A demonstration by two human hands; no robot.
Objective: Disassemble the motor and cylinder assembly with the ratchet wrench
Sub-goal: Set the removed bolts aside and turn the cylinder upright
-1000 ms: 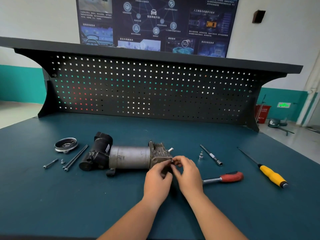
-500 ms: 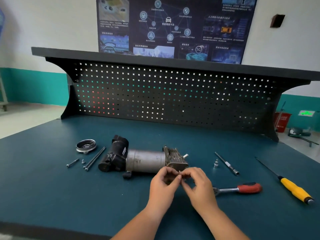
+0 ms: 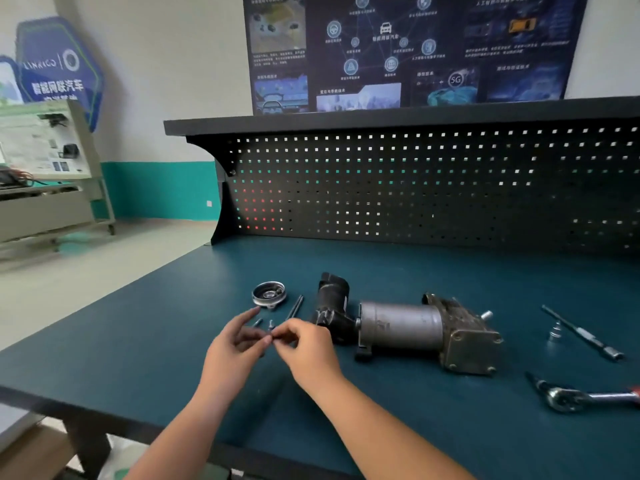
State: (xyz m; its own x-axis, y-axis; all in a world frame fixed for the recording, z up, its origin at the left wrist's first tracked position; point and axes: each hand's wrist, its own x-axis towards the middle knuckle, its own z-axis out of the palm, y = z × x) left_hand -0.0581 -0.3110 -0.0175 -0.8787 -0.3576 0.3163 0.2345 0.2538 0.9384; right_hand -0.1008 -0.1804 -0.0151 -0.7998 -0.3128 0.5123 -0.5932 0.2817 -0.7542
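Teal workbench (image 3: 138,341): motor and cylinder assembly (image 3: 401,325) lying mid-bench, ratchet wrench (image 3: 571,398) idle at right. Right hand (image 3: 308,355) pinches a tiny fastener (image 3: 272,338); left hand (image 3: 232,355) fingers spread, hold uncertain. Recommended: lay it beside loose bolts (image 3: 270,324), grouped.

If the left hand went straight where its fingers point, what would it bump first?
Probably the round metal cap: the left hand points its straight fingers at it. Depth is unclear, so it might pass above.
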